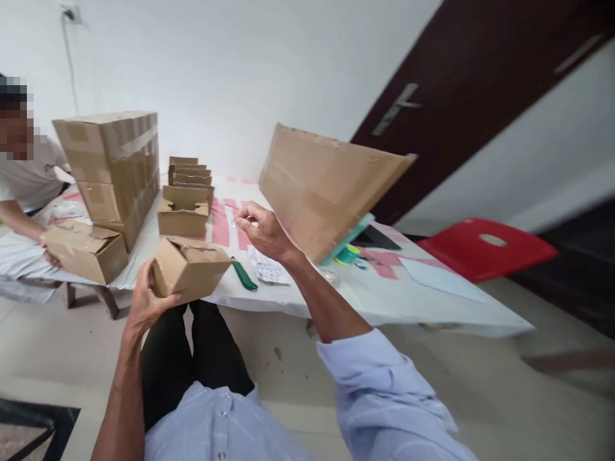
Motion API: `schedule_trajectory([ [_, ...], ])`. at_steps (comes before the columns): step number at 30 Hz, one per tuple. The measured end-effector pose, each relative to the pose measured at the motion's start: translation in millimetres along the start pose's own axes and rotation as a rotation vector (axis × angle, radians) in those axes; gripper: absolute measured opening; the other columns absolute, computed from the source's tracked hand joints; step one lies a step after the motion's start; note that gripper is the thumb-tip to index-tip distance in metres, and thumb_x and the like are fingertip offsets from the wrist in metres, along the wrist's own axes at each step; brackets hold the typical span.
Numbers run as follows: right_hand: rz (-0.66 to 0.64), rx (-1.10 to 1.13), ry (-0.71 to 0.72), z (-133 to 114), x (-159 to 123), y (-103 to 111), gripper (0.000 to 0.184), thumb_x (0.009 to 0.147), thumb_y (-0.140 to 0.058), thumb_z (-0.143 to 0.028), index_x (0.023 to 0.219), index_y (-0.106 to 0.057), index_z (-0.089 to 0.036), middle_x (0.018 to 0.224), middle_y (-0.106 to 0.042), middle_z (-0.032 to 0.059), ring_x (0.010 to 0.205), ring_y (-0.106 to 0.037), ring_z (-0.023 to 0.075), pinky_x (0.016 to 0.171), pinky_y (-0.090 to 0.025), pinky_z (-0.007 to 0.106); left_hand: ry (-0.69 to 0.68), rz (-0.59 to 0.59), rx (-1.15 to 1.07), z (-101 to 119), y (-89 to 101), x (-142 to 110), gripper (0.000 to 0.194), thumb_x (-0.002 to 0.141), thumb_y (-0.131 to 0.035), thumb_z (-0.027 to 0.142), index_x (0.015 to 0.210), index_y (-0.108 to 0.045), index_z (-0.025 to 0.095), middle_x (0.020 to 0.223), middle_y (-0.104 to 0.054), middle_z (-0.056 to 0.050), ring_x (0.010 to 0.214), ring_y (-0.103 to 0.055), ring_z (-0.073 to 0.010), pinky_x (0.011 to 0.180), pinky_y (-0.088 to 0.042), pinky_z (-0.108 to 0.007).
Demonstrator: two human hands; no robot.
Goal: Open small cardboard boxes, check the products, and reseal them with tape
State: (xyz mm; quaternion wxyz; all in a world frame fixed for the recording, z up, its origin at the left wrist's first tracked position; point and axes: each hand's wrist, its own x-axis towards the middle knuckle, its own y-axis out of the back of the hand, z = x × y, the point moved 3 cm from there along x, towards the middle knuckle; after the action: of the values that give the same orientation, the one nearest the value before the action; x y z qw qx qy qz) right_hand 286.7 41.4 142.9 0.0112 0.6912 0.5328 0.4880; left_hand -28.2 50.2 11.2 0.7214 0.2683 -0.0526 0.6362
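By the table (pixel 394 304), left hand (pixel 148 299) gripping cardboard box (pixel 195 269), right hand (pixel 263 232) half-curled, contents unclear

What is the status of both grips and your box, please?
Left grip: holding cardboard box. Right grip: raised, apart from it. Green tool: on table nearby.

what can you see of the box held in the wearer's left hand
The box is brown, apparently cardboard, with flat sides and an uneven top whose flaps look folded over. It is tilted, gripped at its left end by the left hand, by the near edge of the table; whether they touch is unclear. The right hand is off it.
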Motion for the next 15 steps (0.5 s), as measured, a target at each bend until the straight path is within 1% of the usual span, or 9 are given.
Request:
schedule_trajectory([
  [2, 0.054, -0.012, -0.132, 44.2, -12.3, 25.9, 0.014, 0.088, -0.057, -0.035, 0.083, -0.06, -0.022, 0.084, -0.063, 0.0017, 0.079, -0.056, 0.0179, 0.076, -0.045, 0.031, 0.046, -0.014, -0.012, -12.3, 8.8, 5.0, 0.106, 0.061, -0.093, 0.048, 0.153, -0.048, 0.021, 0.159, -0.048, -0.017, 0.146, -0.048, -0.0406, 0.106, -0.055, -0.048],
  [4, 0.107, -0.035, -0.265, 88.3, -32.2, 46.2, 0.018, 0.085, -0.056, -0.039, 0.079, -0.059, -0.022, 0.08, -0.061, 0.0013, 0.077, -0.055, 0.0177, 0.074, -0.044, 0.031, 0.085, -0.054, -0.06, -25.7, 15.2, 9.0, 0.11, 0.059, -0.094, 0.046, 0.155, -0.046, 0.023, 0.162, -0.046, -0.017, 0.15, -0.044, -0.0411, 0.103, -0.057, -0.045],
  [6, 0.142, -0.059, -0.394, 127.2, -56.6, 59.2, 0.02, 0.082, -0.055, -0.041, 0.075, -0.056, -0.022, 0.076, -0.059, 0.0007, 0.074, -0.053, 0.0173, 0.072, -0.043, 0.03, 0.131, -0.072, -0.133, -37.8, 20.1, 11.5, 0.115, 0.055, -0.095, 0.043, 0.156, -0.045, 0.024, 0.165, -0.044, -0.017, 0.153, -0.04, -0.0416, 0.104, -0.057, -0.043],
  [7, 0.155, -0.069, -0.435, 143.4, -69.2, 63.1, 0.021, 0.081, -0.055, -0.042, 0.072, -0.054, -0.023, 0.073, -0.058, 0.0004, 0.072, -0.052, 0.0172, 0.072, -0.043, 0.03, 0.157, -0.077, -0.164, -42.3, 21.8, 12.4, 0.117, 0.053, -0.096, 0.04, 0.157, -0.044, 0.025, 0.166, -0.044, -0.017, 0.155, -0.039, -0.0418, 0.105, -0.057, -0.043],
  [10, 0.186, -0.095, -0.511, 179.9, -104.5, 68.2, 0.022, 0.078, -0.055, -0.041, 0.065, -0.049, -0.024, 0.066, -0.054, -0.0008, 0.069, -0.05, 0.0172, 0.071, -0.042, 0.031, 0.235, -0.083, -0.22, -48.0, 24.2, 15.6, 0.118, 0.049, -0.094, 0.033, 0.157, -0.045, 0.025, 0.163, -0.049, -0.015, 0.153, -0.042, -0.0422, 0.11, -0.054, -0.045],
  [13, 0.199, -0.112, -0.573, 204.5, -132.8, 68.7, 0.019, 0.075, -0.055, -0.038, 0.063, -0.05, -0.024, 0.065, -0.056, -0.0005, 0.069, -0.051, 0.018, 0.072, -0.043, 0.031, 0.303, -0.07, -0.215, -47.9, 25.2, 23.5, 0.113, 0.047, -0.09, 0.029, 0.152, -0.051, 0.023, 0.152, -0.06, -0.013, 0.145, -0.051, -0.0415, 0.113, -0.052, -0.047],
  [15, 0.198, -0.118, -0.608, 216.8, -147.4, 69.2, 0.016, 0.074, -0.054, -0.036, 0.065, -0.053, -0.023, 0.067, -0.059, 0.0003, 0.07, -0.053, 0.0185, 0.073, -0.043, 0.031, 0.324, -0.065, -0.188, -50.5, 26.2, 32.4, 0.106, 0.047, -0.086, 0.028, 0.148, -0.055, 0.022, 0.143, -0.066, -0.011, 0.138, -0.056, -0.0406, 0.111, -0.054, -0.048],
])
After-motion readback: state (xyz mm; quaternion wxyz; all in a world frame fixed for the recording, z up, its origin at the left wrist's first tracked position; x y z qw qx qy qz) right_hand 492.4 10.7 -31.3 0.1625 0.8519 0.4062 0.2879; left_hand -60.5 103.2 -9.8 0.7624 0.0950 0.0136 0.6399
